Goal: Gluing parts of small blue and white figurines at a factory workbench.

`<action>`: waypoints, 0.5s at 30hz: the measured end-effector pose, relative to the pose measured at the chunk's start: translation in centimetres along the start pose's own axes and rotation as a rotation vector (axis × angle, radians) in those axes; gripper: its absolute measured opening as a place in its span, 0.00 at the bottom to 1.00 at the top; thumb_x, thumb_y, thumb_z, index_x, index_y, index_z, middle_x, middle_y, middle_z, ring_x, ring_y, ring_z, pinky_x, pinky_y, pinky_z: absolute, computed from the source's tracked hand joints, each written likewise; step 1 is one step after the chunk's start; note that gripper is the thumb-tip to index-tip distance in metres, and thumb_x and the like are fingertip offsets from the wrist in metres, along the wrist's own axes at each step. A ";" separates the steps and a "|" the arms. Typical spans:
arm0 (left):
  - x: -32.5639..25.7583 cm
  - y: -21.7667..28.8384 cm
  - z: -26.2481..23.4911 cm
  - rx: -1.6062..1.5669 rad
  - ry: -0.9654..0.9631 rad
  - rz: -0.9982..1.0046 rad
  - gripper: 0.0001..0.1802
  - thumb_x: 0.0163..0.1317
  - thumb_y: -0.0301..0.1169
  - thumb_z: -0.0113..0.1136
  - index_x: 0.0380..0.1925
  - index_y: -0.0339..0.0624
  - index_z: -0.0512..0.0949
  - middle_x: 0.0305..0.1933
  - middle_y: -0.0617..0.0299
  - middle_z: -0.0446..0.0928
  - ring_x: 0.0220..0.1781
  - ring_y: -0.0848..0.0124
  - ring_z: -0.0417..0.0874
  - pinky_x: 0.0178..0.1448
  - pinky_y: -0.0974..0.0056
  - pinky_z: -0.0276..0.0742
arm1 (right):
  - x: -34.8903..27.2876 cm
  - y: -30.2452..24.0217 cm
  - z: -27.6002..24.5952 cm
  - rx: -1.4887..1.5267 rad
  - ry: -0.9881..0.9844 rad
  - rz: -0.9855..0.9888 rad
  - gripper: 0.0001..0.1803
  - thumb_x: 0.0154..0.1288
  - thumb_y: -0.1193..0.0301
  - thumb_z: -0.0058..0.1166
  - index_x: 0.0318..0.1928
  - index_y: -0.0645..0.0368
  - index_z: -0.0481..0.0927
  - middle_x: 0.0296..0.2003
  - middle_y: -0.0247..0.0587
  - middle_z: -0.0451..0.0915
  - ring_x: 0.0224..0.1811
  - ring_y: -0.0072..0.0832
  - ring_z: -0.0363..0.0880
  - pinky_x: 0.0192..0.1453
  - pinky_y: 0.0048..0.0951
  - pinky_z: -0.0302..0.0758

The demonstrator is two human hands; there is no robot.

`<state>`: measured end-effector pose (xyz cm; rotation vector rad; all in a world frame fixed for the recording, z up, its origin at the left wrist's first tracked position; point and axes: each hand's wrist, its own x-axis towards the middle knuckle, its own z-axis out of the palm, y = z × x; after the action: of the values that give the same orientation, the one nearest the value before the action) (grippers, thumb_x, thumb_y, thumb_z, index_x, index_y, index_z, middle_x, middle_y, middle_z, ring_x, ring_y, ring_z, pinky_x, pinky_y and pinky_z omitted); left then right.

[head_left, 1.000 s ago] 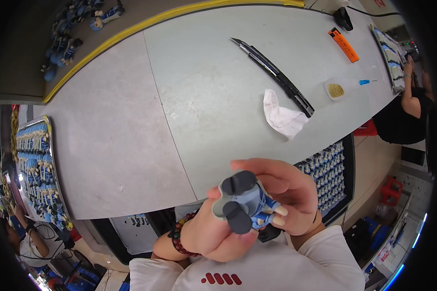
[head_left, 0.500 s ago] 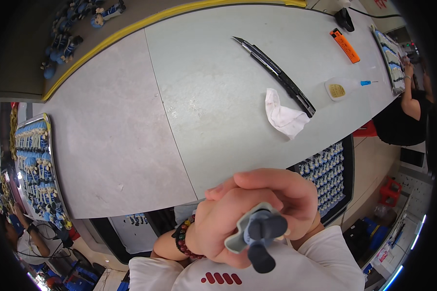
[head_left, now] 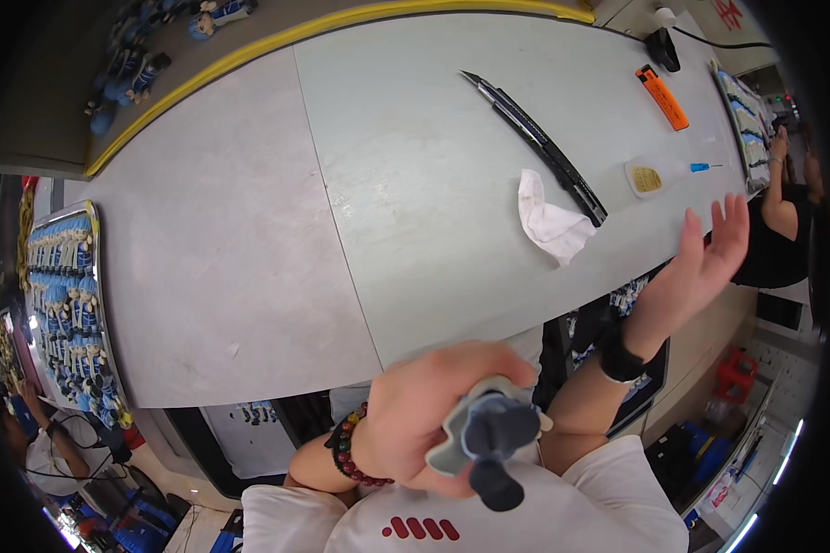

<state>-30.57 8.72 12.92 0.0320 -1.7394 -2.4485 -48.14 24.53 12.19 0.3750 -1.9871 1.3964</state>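
My left hand is close under the camera, closed around a small grey and blue toy figure with dark feet pointing down. A dark bead bracelet sits on that wrist. My right hand is stretched out to the right with its fingers spread and nothing in it, hovering past the front right edge of the grey table. A black band is on the right wrist. The nearest thing to the right hand on the table is a crumpled white cloth.
On the table lie a long black wiper-like strip, an orange cutter, a small pad with a yellow blob and a blue-tipped pen. A tray of blue figures stands at the left. Another person sits at the right.
My right hand has let go of the toy figure and swung out to the right, fingers spread. The left hand alone now holds the figure, turned feet-down.
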 end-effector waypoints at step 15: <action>0.6 -0.7 0.0 -0.062 -0.002 0.098 0.30 0.48 0.39 0.57 0.46 0.31 0.61 0.45 0.48 0.68 0.41 0.60 0.75 0.44 0.65 0.70 | -0.8 -1.7 -0.9 0.558 -0.317 0.260 0.24 0.55 0.62 0.51 0.48 0.64 0.65 0.28 0.34 0.72 0.26 0.19 0.67 0.33 0.21 0.64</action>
<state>-31.22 8.90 12.34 -0.0606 -1.6243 -2.4311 -46.27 24.55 13.05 0.6339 -1.9050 2.1774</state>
